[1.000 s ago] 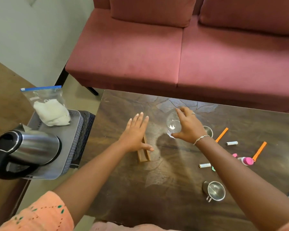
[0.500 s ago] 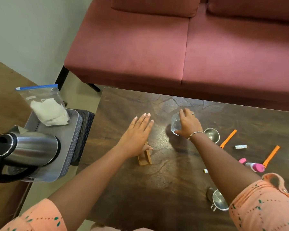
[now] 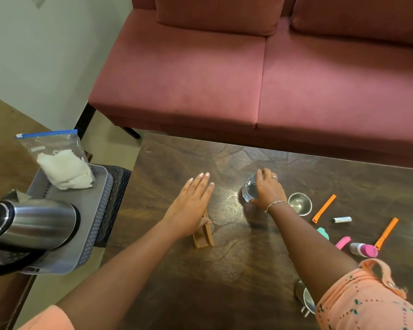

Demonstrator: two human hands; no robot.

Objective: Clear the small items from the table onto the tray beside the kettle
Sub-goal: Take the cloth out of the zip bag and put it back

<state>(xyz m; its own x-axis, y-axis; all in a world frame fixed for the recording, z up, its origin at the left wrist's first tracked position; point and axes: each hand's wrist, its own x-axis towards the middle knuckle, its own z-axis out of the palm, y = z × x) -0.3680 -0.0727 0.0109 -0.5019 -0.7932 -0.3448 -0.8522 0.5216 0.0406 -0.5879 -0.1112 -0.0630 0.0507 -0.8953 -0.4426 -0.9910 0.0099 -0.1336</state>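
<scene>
Now, right hand [image 3: 266,190]: we had it curled round the glass bowl [image 3: 249,189] — lift level.
Left hand [image 3: 192,206]: flat, open — nothing gripped.

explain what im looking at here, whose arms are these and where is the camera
There is no machine: a person wears one camera on the head, looking down at their own arms. The left hand lies flat and open over a small brown wooden piece on the dark table. The right hand grips a small clear glass. Beside it lie a steel cup, orange sticks, and small pink bits. At the left, a grey tray carries a steel kettle and a bagged white cloth.
</scene>
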